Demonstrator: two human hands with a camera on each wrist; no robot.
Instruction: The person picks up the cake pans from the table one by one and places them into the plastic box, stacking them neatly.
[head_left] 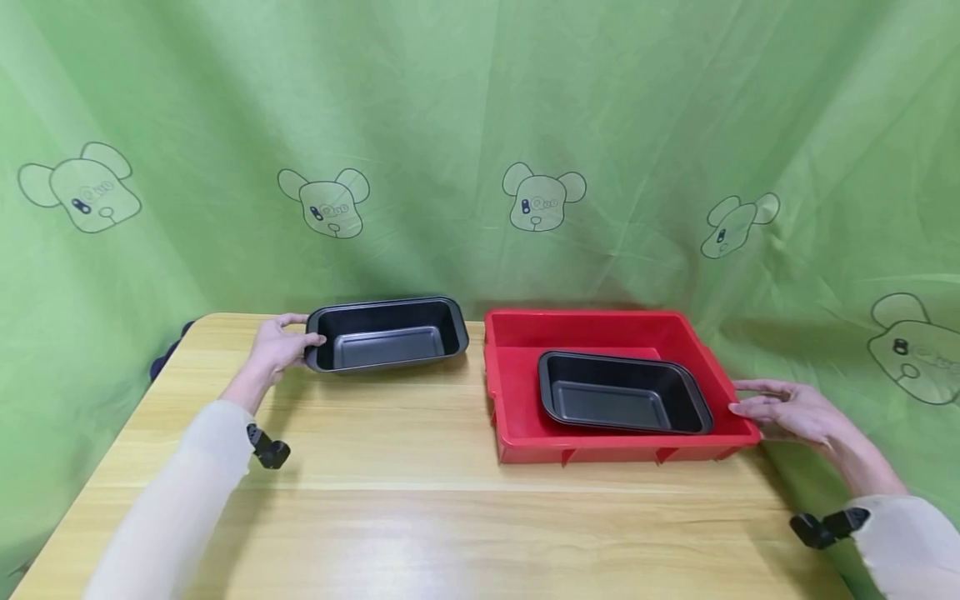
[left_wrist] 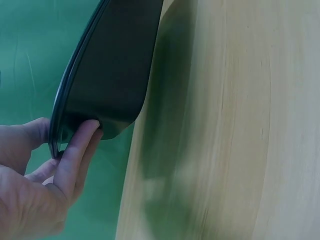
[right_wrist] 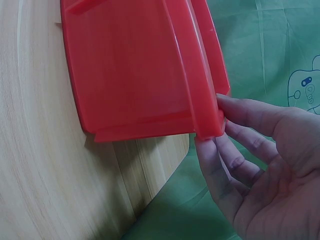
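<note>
My left hand (head_left: 277,346) pinches the left end of a black loaf pan (head_left: 388,346), thumb inside the rim and fingers underneath. In the left wrist view, the pan's side (left_wrist: 107,65) appears raised, with a shadow on the tabletop beside it. A second black loaf pan (head_left: 615,393) lies slightly askew inside a red plastic tray (head_left: 600,450) on the right. At that tray's right end, my right hand (head_left: 798,412) holds the rim; the right wrist view shows the thumb over the rim (right_wrist: 202,100) and fingers beneath it.
The wooden table (head_left: 360,500) reaches toward me in front of the pan and tray. Directly behind them hangs a green curtain (head_left: 435,125) printed with mouse heads. A dark object (head_left: 168,354) shows past the table's left edge.
</note>
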